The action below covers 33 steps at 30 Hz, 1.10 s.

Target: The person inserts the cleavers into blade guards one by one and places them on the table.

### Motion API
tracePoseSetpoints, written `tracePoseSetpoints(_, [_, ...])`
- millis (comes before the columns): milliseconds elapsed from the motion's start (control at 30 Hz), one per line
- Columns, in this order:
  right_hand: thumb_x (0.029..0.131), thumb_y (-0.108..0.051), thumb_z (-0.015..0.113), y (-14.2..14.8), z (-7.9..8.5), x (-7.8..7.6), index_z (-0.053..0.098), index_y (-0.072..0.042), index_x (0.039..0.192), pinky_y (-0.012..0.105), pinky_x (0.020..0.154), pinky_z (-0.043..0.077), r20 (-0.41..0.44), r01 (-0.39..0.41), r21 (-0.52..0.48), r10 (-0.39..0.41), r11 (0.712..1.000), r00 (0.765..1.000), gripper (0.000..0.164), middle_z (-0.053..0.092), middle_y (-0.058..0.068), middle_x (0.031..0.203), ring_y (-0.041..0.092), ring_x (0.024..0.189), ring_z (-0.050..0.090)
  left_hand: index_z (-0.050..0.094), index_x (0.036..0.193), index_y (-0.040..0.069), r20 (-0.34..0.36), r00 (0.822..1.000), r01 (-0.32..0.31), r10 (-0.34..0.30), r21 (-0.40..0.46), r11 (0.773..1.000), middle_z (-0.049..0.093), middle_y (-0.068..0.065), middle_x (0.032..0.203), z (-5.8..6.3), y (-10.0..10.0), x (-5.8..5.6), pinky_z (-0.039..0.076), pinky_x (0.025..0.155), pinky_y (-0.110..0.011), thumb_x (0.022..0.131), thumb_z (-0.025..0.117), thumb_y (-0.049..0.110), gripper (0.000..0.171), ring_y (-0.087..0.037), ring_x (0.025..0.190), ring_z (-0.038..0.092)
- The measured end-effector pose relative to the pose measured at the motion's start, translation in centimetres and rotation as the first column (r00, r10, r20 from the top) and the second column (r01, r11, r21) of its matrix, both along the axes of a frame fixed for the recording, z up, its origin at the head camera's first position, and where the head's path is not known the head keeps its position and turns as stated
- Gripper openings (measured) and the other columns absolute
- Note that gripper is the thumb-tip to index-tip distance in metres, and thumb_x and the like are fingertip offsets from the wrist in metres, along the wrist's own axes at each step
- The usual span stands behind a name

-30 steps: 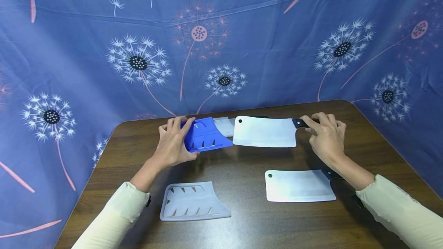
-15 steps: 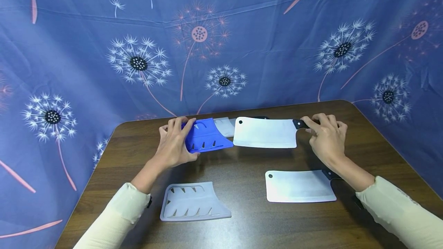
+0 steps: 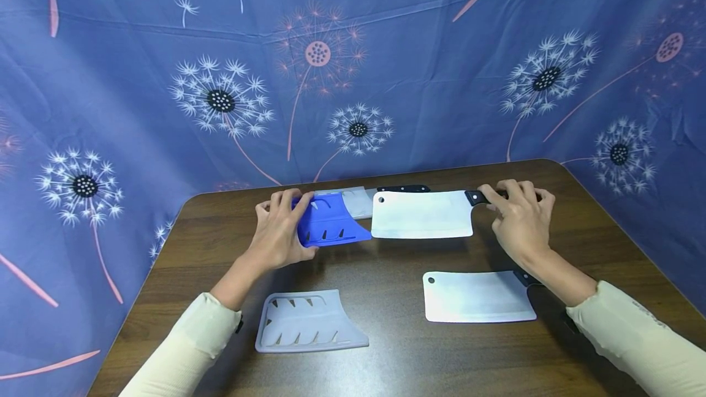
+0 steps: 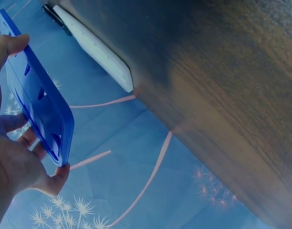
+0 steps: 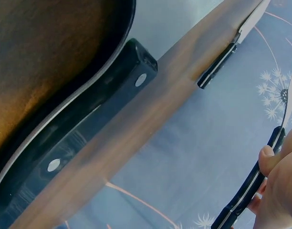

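My left hand [image 3: 278, 231] grips a blue blade sheath [image 3: 333, 220] by its closed left end, raised off the table. In the left wrist view the sheath [image 4: 41, 95] sits between thumb and fingers. My right hand [image 3: 521, 219] holds a cleaver [image 3: 421, 215] by its black handle [image 5: 251, 183], blade level and pointing left. The blade's front end is at the sheath's mouth; whether they touch I cannot tell. Below lie a second cleaver [image 3: 477, 298], its handle partly behind my right forearm, and a pale grey sheath [image 3: 314, 323].
Behind the blue sheath, near the table's back edge, lies a knife in a white sheath [image 3: 360, 202], partly covered, its black handle [image 3: 405, 189] to the right. A blue dandelion-print cloth [image 3: 425, 78] hangs behind the brown wooden table [image 3: 397, 360].
Both hands have come down slightly, with the blue sheath and the cleaver. More of the rear knife's black handle shows. The things on the table have stayed put.
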State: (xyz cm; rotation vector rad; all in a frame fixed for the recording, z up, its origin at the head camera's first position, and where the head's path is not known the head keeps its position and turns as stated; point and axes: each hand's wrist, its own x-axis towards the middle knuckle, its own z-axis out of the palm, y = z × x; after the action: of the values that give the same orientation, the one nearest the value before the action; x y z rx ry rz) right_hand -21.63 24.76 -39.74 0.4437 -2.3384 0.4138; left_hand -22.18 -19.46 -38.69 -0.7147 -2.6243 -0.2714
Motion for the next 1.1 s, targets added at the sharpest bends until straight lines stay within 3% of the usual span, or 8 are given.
tracePoseSetpoints(333, [0.060, 0.024, 0.062, -1.0, -0.5, 0.3, 0.065, -0.011, 0.117, 0.068, 0.082, 0.026, -0.057, -0.021, 0.074, 0.025, 0.997, 0.998, 0.067, 0.056, 0.021, 0.105, 0.045, 0.096, 0.046, 0.044, 0.141, 0.013, 0.015, 1.000, -0.026, 0.026, 0.022, 0.999, 0.041, -0.017, 0.130, 0.0, 0.8, 0.0, 0.031, 0.082, -0.056, 0.050, 0.086, 0.049, 0.107, -0.036, 0.115, 0.037])
tracePoseSetpoints(600, [0.069, 0.022, 0.052, -0.4, 0.1, 0.2, 0.066, -0.010, 0.119, 0.064, 0.081, 0.025, -0.049, -0.005, -0.002, 0.005, 1.000, 0.999, 0.061, 0.055, 0.020, 0.107, 0.043, 0.095, 0.044, 0.043, 0.143, 0.012, 0.046, 0.998, -0.038, 0.037, 0.010, 0.999, 0.039, -0.017, 0.132, -0.1, 0.2, 0.0, 0.030, 0.082, -0.058, 0.051, 0.088, 0.046, 0.108, -0.037, 0.116, 0.036])
tracePoseSetpoints(1100, [0.064, 0.025, 0.052, -0.4, -0.1, 0.4, 0.065, -0.011, 0.119, 0.067, 0.085, 0.024, -0.035, -0.022, -0.001, 0.022, 1.000, 0.999, 0.067, 0.055, 0.021, 0.108, 0.043, 0.097, 0.044, 0.043, 0.144, 0.011, 0.008, 1.000, -0.007, 0.007, -0.019, 1.000, 0.040, -0.017, 0.131, -0.4, -0.2, -0.4, 0.030, 0.082, -0.059, 0.051, 0.086, 0.048, 0.109, -0.037, 0.115, 0.036])
